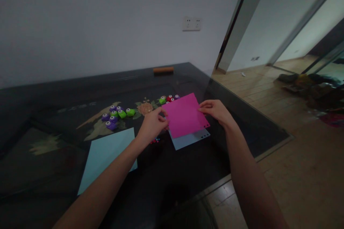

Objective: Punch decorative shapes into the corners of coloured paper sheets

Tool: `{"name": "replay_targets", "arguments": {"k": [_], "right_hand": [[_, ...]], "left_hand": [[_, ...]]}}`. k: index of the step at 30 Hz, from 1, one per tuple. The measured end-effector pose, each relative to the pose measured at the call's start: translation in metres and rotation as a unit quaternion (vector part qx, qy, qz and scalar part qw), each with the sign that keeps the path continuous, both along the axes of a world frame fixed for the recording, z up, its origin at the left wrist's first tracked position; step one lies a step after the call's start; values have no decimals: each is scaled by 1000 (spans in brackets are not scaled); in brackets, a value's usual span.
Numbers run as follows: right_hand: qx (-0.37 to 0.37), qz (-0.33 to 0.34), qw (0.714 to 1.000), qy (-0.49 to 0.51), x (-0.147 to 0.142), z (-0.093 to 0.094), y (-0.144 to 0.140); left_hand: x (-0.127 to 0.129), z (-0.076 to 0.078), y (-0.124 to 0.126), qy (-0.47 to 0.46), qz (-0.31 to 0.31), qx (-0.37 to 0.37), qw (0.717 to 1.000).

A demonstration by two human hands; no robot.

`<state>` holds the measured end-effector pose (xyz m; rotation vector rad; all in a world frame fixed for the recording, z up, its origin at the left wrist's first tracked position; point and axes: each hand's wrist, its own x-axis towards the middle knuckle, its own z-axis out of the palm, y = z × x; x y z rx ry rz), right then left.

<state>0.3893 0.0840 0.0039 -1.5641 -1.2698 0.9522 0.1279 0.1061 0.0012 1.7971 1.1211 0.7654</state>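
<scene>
Blue paper (107,157) is laid on the table (193,168), near left. To its right, a pink sheet (185,116) is held between two hands, its left edge in the loosely curled left hand (154,124), its right pinched by the right hand (217,111); a second blue sheet (185,143) is overlapped beneath. Small toys (122,114) are grouped beyond, then a brown block (163,69).

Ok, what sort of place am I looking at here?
Probably a room in a home, though I can't be sure: a dark table by a plain wall, a wall socket above it, and pale flooring beyond.
</scene>
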Motion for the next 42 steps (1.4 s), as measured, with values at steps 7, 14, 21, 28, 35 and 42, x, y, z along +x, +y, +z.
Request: {"name": "replay_targets", "arguments": {"k": [7,14,21,28,35,42], "right_hand": [[-111,79,987,-90,6,0,-4],[-138,84,980,-115,3,-3,-1],[-149,85,976,-135,3,-11,3],[-150,73,972,-168,2,-13,5],[-159,73,962,-211,1,-8,3],[-143,44,968,-203,2,-7,1]], "left_hand": [[2,-16,-1,79,-43,-41,995],[4,-19,-3,138,-61,-62,987],[7,-24,-3,169,-70,-29,983],[7,-25,-5,188,-78,2,979],[8,-24,-5,203,-86,26,975],[3,-20,-1,165,-76,0,983]]}}
